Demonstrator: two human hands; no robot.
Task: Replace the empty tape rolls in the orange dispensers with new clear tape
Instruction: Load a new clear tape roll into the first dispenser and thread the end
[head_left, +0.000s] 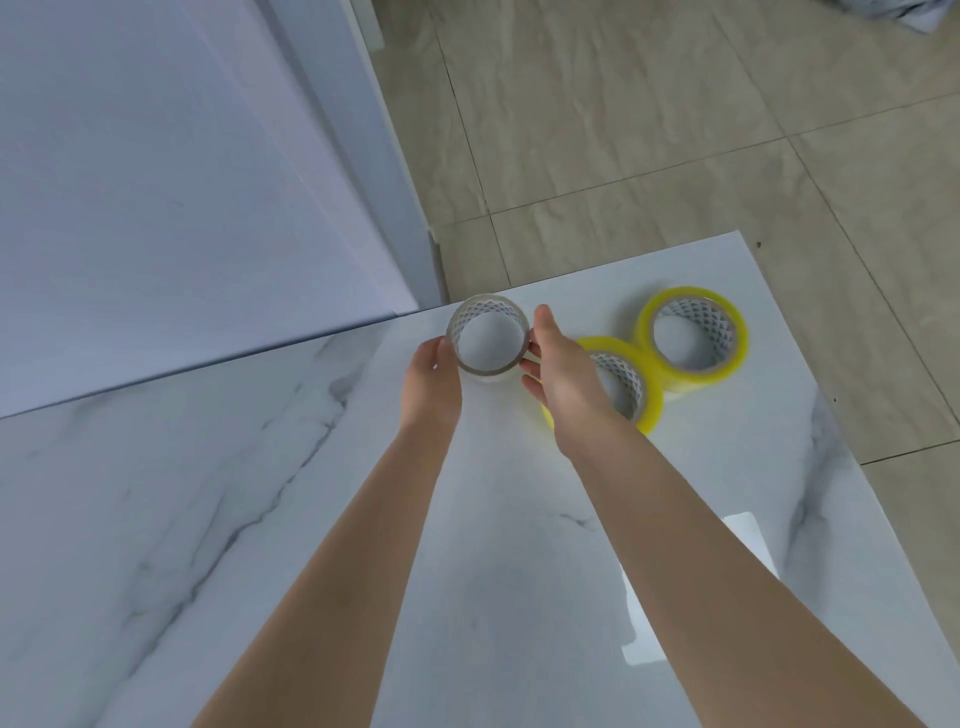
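An empty tape core (488, 335), a thin ring with a white lattice print inside, stands near the far edge of the marble table (260, 519). My left hand (434, 382) grips its left side. My right hand (558, 369) touches its right side with fingers spread. Two full rolls of yellowish clear tape lie flat to the right: one roll (649, 400) is partly hidden under my right hand, the other roll (693, 340) lies beyond it. No orange dispenser is in view.
The table's far edge and right edge drop to a beige tiled floor (675, 130). A pale wall or cabinet panel (182, 182) rises at the left behind the table. Bright window reflections (644, 618) lie on the table at the right.
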